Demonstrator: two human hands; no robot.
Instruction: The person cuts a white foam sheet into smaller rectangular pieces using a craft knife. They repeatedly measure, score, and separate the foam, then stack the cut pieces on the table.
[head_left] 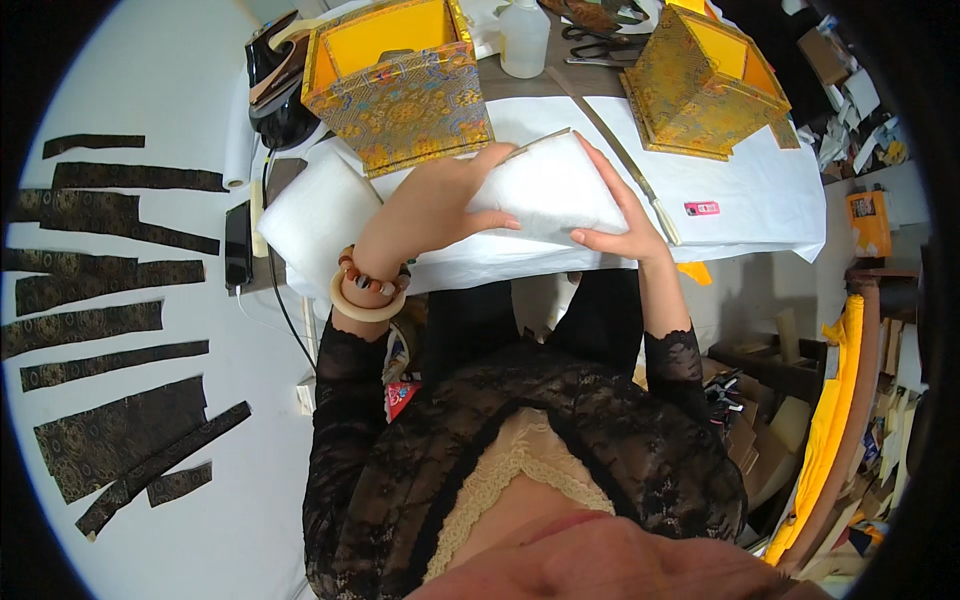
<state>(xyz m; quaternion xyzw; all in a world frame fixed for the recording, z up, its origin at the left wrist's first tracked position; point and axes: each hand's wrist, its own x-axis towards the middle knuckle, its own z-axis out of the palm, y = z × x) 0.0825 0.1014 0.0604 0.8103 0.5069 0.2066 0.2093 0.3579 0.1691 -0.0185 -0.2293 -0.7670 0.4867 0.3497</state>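
Note:
A white, fleecy padded panel (553, 190) is held between my two hands just above the near part of the table, tilted, with a thin brownish edge along its top. My left hand (445, 200), with a bead bracelet and a pale bangle at the wrist, grips its left side, thumb across the white face. On the right edge, my right hand (632, 222) has its thumb at the near corner and its fingers stretched up behind the side. Under my left forearm lies a second white padded piece (318, 215). Beyond my left hand stands a gold brocade box (400, 110) with yellow lining.
Another brocade box (700, 85) stands far right. A clear bottle (524, 40), scissors (600, 45), a long thin tool (615, 142) and a small pink object (702, 208) are on the table. Dark patterned fabric strips (110, 325) lie left. A cable (272, 255) hangs beside a phone (238, 245).

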